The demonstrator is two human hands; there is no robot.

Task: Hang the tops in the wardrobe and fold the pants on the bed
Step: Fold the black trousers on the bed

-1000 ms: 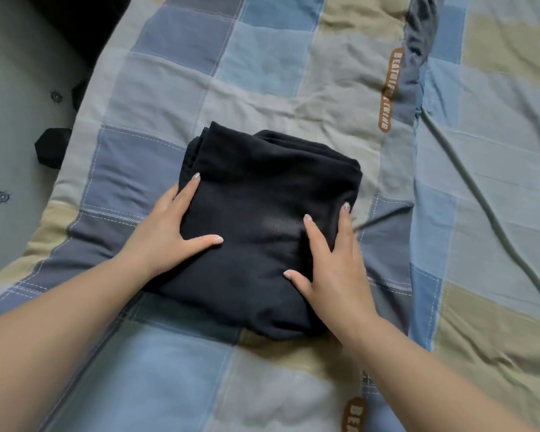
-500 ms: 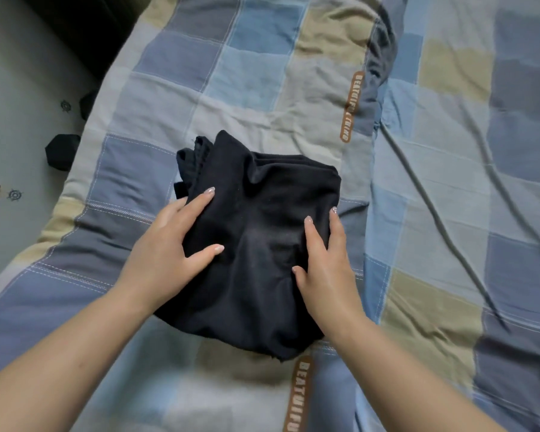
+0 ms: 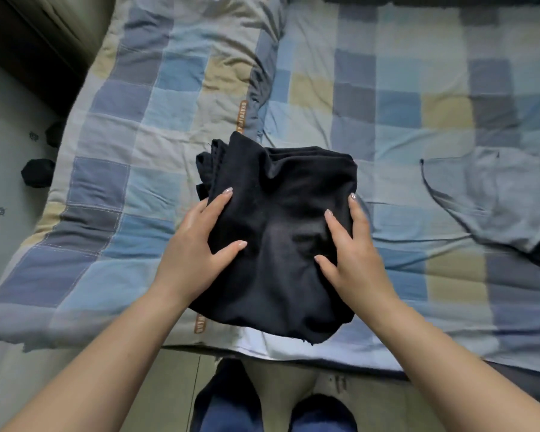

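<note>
A folded pair of black pants (image 3: 281, 232) is in front of me over the near part of the checked quilt (image 3: 144, 188) on the bed. My left hand (image 3: 197, 247) grips its left edge, thumb on top and most fingers tucked under the cloth. My right hand (image 3: 353, 257) grips the right edge, with the thumb and two fingers lying on top. The bundle looks raised off the quilt, its lower edge hanging over the bed's near edge. Its far left corner is bunched into loose layers.
A grey-blue garment (image 3: 487, 194) lies spread on the bed at the right. A small black object (image 3: 38, 173) sits on the pale floor to the left. Dark furniture (image 3: 28, 42) stands at the top left. My legs and feet show below the bed's edge.
My hands went from pressing flat on the folded pants to gripping their sides. The bundle has come toward me, to the bed's near edge, and the view has pulled back.
</note>
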